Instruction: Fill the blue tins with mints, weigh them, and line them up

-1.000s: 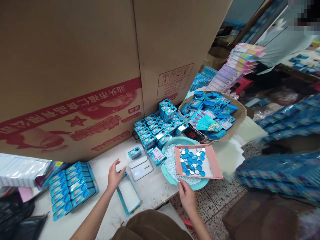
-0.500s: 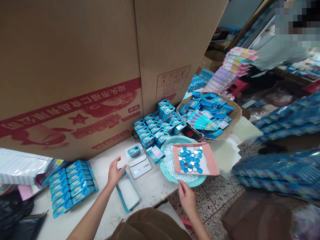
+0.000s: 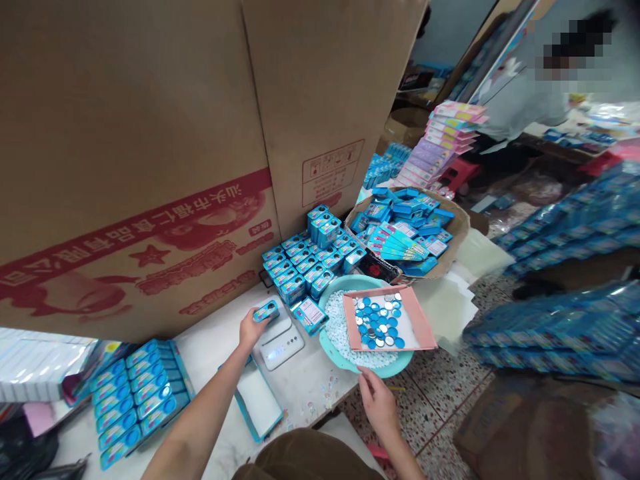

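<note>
My left hand point(image 3: 251, 328) grips a small blue box point(image 3: 265, 311) with a dark round hole in its top, just over the plate of a white digital scale point(image 3: 281, 348). My right hand point(image 3: 377, 393) is closed, fingers pressed together, by the near rim of a turquoise basin point(image 3: 330, 357); whatever its fingertips hold, if anything, is hidden. White pellets point(image 3: 337, 320) fill the basin. A pink-sided tray point(image 3: 423, 327) rests across it, with blue and silver discs point(image 3: 377, 320) inside. An open blue-edged box point(image 3: 257, 397) with a white inside lies below the scale.
Several blue boxes point(image 3: 300, 260) stand in rows behind the scale. A carton point(image 3: 457, 250) of loose blue boxes is beyond the basin. More boxes point(image 3: 135, 400) stand at left. A tall cardboard box point(image 3: 150, 100) walls the back. A person point(image 3: 530, 100) is at upper right.
My left hand has moved forward and right and closed on the small blue box at the scale. My right hand stays by the basin's rim. The view has shifted slightly.
</note>
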{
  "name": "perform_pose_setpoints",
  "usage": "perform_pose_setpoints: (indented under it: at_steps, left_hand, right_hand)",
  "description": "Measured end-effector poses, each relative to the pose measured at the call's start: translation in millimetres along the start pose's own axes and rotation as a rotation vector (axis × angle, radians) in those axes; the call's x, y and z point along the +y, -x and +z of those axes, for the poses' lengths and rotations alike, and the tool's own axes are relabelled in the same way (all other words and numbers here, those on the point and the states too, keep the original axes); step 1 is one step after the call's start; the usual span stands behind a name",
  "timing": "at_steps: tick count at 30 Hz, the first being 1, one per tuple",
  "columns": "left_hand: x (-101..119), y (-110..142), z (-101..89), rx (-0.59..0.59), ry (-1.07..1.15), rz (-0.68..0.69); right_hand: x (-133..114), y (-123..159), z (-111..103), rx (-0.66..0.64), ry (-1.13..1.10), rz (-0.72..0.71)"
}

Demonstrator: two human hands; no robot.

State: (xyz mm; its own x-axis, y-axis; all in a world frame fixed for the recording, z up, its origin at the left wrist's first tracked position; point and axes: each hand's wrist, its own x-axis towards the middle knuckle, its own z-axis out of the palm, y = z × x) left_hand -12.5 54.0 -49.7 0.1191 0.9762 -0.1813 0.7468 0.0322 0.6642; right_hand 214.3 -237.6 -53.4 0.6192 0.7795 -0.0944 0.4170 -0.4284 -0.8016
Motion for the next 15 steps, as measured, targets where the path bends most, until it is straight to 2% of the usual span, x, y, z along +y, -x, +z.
perform_pose_setpoints:
  at_steps: [2,4,7,9,12,15]
  left_hand:
    - [14,7,-7.9,-0.001,0.023,0.098]
    - [36,22,-23.8,0.050,0.053,0.281]
    - [85,51,-49.2,0.130,0.068,0.498]
    - [118,65,-55.9,0.133,0.064,0.574]
    - [151,71,-44.2,0.053,0.051,0.645]
    - [161,67,-24.0,-0.034,0.045,0.655]
  right_hand:
    - [0,-2,0,0.016,-0.009,0.005]
    - [1,-4,0,0.036,-0.017,0.012]
    - [5,-6,4,0.051,-0.018,0.014]
    - [5,-9,7,0.048,-0.015,0.011]
    - [-2,-16,10,0.048,-0.024,-0.007]
    - [-9,-22,9,0.065,-0.036,-0.020]
